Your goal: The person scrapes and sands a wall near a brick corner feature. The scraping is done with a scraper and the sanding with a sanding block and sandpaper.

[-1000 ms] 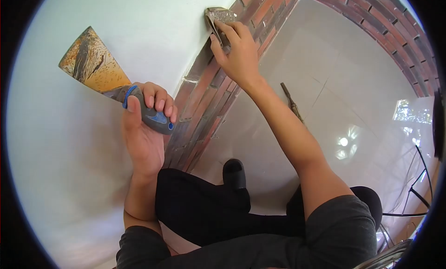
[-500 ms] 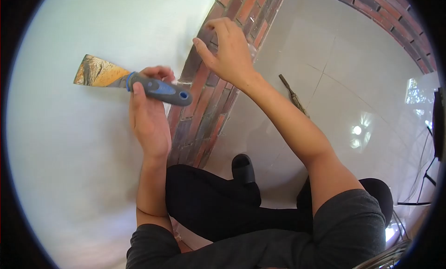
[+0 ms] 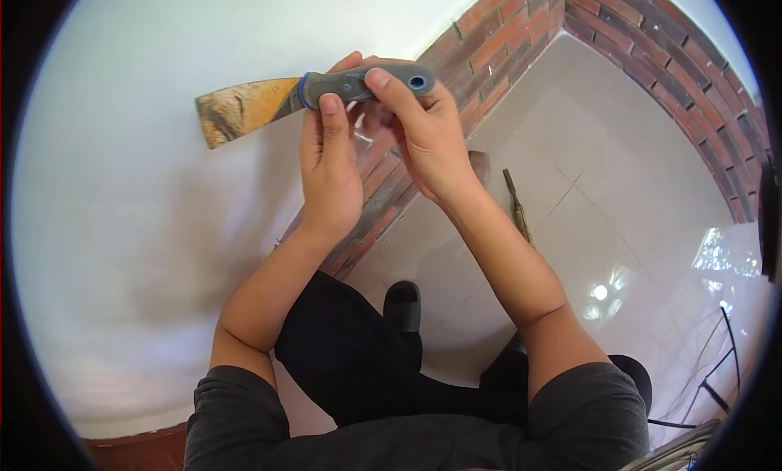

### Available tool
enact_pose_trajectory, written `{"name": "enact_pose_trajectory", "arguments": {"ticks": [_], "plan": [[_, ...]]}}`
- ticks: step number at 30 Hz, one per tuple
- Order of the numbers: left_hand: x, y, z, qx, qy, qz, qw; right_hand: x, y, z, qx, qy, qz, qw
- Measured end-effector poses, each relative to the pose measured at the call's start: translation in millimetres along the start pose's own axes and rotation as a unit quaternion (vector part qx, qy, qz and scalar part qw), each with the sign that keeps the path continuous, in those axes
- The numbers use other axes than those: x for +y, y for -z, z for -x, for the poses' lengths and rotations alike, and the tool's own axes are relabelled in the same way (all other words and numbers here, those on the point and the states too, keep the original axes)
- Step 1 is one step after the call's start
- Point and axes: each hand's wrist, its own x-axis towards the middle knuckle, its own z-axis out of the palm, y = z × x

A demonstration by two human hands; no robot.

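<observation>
A putty knife with a grey and blue handle and a wide yellow, stained blade is held up before the white wall, its blade pointing left. My left hand grips the handle near the blade, thumb on top. The handle's rear part, by the hanging hole, is pinched by my right hand, with the thumb on the near side and the other fingers behind. Some fingers of both hands are hidden behind the handle.
Behind the hands is a white wall with a red brick band along its base. On the tiled floor lies a thin stick-like tool. A dark slipper is below; black cables are at the lower right.
The putty knife has moved right and up with my left hand and tilted the other way. My right hand, empty before, has closed on the handle's rear. The view has shifted.
</observation>
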Motion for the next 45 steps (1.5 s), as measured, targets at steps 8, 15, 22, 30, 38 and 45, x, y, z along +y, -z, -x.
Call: {"name": "enact_pose_trajectory", "arguments": {"ticks": [8,15,22,30,38,45], "plan": [[18,22,15,-0.283,0.269,-0.138,0.91,-49,17,-37,0.083,0.168,0.079,0.979],[6,51,-9,0.054,-0.077,-0.102,0.99,4,10,-48,0.062,-0.007,0.055,0.997],[1,76,-4,0.02,-0.083,-0.081,0.993,25,5,-60,0.038,0.048,0.091,0.994],[-4,93,-7,0.001,-0.079,-0.087,0.993,27,0,-66,0.038,0.029,0.098,0.994],[-11,99,-3,-0.018,-0.071,-0.046,0.996,45,17,-66,0.019,0.053,0.154,0.986],[-9,102,-1,-0.034,-0.055,-0.048,0.997,46,18,-63,0.026,0.04,0.114,0.992]]}}
